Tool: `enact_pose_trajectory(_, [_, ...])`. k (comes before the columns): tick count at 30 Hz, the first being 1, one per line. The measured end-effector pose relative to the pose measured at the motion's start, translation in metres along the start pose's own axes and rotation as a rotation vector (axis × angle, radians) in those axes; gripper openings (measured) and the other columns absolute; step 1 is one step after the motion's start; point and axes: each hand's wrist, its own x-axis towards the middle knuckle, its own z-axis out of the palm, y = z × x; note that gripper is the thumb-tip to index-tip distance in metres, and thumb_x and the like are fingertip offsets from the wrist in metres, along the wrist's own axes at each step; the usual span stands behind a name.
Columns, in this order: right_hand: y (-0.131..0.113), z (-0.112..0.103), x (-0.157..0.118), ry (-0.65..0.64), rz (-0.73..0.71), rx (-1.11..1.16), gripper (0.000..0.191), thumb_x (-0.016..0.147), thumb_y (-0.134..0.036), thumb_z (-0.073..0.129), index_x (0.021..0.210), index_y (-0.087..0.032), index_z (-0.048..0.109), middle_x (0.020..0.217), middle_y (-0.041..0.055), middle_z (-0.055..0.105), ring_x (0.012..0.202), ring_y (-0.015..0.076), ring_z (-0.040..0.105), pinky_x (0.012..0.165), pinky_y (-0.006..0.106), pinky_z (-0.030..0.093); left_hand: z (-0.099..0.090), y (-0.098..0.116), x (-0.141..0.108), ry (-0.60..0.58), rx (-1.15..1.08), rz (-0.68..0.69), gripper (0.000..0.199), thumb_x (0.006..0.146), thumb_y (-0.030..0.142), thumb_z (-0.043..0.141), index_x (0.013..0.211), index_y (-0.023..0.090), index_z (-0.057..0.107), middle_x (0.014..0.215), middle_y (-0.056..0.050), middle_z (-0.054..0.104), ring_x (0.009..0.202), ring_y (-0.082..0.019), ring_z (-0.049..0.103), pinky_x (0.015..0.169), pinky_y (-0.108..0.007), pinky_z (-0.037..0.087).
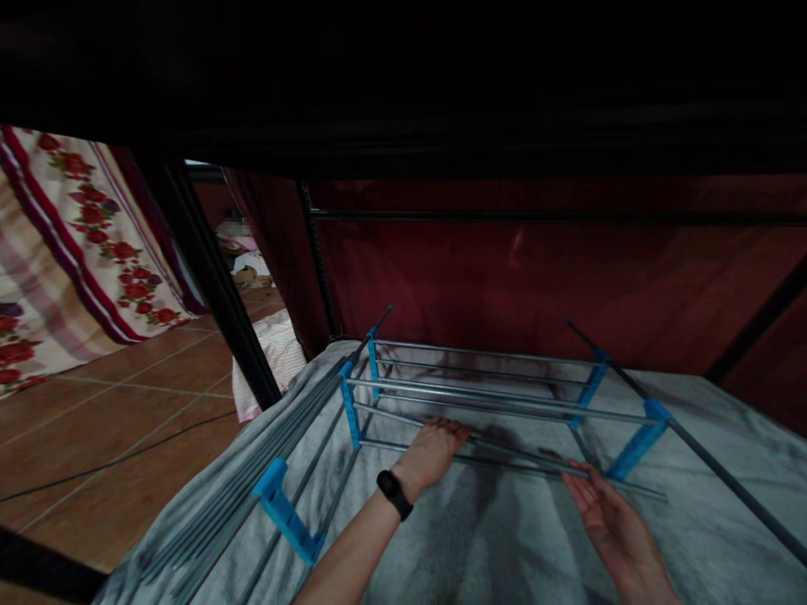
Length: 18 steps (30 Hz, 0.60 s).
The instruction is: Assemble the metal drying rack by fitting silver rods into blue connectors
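Observation:
A partly assembled rack of grey metal tubes with blue plastic connectors (350, 412) lies on a grey blanket (492, 538). My left hand (435, 454), a black band on its wrist, is closed around a thin metal tube (517, 455) near its middle. That tube slants across the front of the rack, its left end close to the left connector. Toward its other end, my right hand (609, 512) holds the same tube between thumb and fingers, palm turned upward. The tube's right tip sticks out past the blue connector (636, 445) on the right side.
Several loose metal tubes (271, 458) lie bunched at the left edge of the blanket, by another blue connector (287, 512). Black frame posts (220, 286) and a dark overhead edge surround the bed. A cable (126, 455) crosses the tiled floor; a flowered cloth (94, 227) hangs left.

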Motion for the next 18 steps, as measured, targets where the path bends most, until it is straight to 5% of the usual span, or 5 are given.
enact_pose_trajectory(11, [0.000,0.020,-0.018,-0.016,-0.100,0.007,0.015,0.070,-0.025,0.084,0.080,-0.022,0.073,0.090,0.0032,0.078,0.091,0.0181,0.075,0.094,0.034,0.062,0.011,0.001,0.001,-0.035,-0.048,-0.019,0.064,0.090,-0.004,0.037,0.141,0.023,0.063,0.134,-0.011,0.071,0.122,-0.024,0.067,0.111,-0.041,0.049])
enact_pose_trajectory(18, [0.014,0.021,-0.017,-0.010,-0.057,0.026,0.023,0.066,-0.027,0.086,0.084,-0.020,0.072,0.088,0.0055,0.079,0.087,0.0212,0.075,0.083,0.034,0.063,0.042,0.004,-0.008,-0.097,-0.134,-0.060,0.043,0.106,0.032,0.040,0.142,0.024,0.062,0.131,-0.009,0.074,0.116,-0.025,0.072,0.102,-0.040,0.056])
